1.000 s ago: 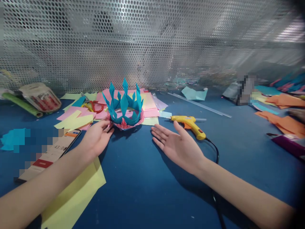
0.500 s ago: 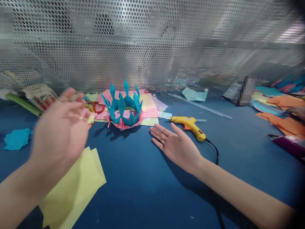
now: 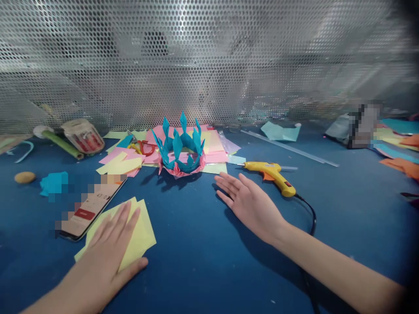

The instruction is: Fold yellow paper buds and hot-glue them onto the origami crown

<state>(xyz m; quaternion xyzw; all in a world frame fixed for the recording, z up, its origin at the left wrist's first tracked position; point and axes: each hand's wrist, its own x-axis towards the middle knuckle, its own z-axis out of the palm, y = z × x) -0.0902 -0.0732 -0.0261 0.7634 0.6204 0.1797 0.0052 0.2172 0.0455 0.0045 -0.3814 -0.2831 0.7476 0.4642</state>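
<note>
Yellow paper (image 3: pixel 145 229) under L hand (image 3: pixel 101 257), fingers straight, slightly spread, not gripping; sticks out past tips. R hand (image 3: pixel 253 207) open, empty, nr glue gun (image 3: pixel 271 171).

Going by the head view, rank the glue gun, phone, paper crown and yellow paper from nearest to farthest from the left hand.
1. Yellow paper: directly beneath the left hand.
2. Phone: just beyond the paper, on its left.
3. Paper crown: ahead, to the right.
4. Glue gun: well over right.
</note>
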